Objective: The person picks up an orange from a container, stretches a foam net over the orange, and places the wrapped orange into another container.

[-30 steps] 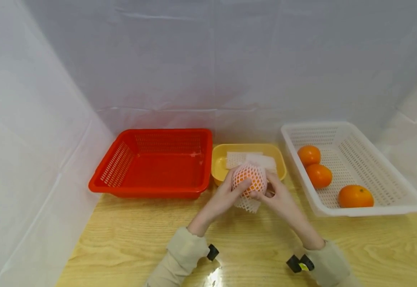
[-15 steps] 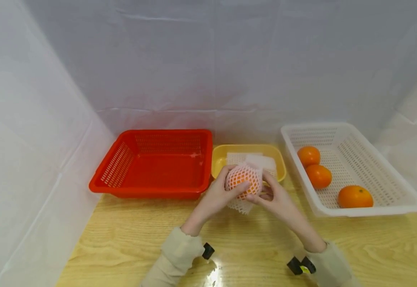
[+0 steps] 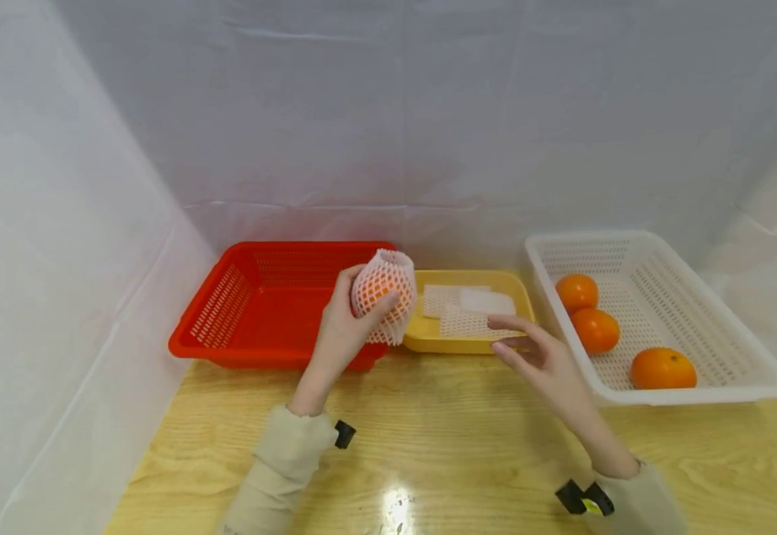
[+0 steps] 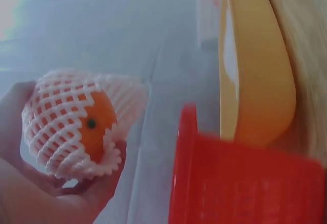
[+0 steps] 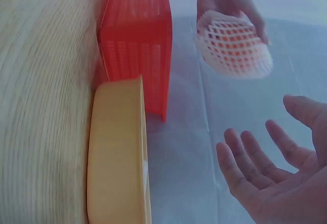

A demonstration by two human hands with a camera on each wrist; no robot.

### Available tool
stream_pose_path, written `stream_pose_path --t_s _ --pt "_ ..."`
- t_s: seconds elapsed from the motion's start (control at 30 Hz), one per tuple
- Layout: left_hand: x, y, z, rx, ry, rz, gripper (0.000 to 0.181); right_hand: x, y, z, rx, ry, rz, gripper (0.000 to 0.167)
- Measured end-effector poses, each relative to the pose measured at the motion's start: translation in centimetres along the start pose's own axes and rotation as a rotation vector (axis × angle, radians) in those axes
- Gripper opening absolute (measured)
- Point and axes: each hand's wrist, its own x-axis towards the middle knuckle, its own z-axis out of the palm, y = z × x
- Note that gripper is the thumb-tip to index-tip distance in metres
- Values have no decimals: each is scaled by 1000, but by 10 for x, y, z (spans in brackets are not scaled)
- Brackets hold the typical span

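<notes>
Netted orange [image 3: 383, 297]: raised at the red basket's [image 3: 184, 351] 3 o'clock end.
Left hand [image 3: 343, 327]: fingers curled round it, hiding some basket interior.
Right hand [image 3: 552, 364]: 4 o'clock of it, fingers loosely parted, holding nothing.
Yellow tray [image 3: 462, 346]: overlapping nets [image 3: 475, 323], count unclear.
White basket [image 3: 703, 394]: oranges [image 3: 595, 331], two at 9 o'clock, one at 6.

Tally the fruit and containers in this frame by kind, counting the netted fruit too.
Oranges: 4, one of them in the left hand
Baskets: 2, one red and one white
Yellow tray: 1
Total: 7
</notes>
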Motion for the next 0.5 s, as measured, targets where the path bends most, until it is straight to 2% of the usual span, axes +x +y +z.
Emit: stream_pose_path --t_s 0.1,0.2,0.33,0.5 --pt "6 -7 -12 95 110 -45 73 -5 2 -12 -60 18 26 33" --pt "12 -16 -19 187 155 -89 78 -10 2 -27 -151 36 55 32" --pt "18 -30 -22 330 149 -104 81 -15 0 -55 -232 83 74 32" --pt "25 -46 -20 512 131 -126 82 -22 2 -100 -283 163 124 34"
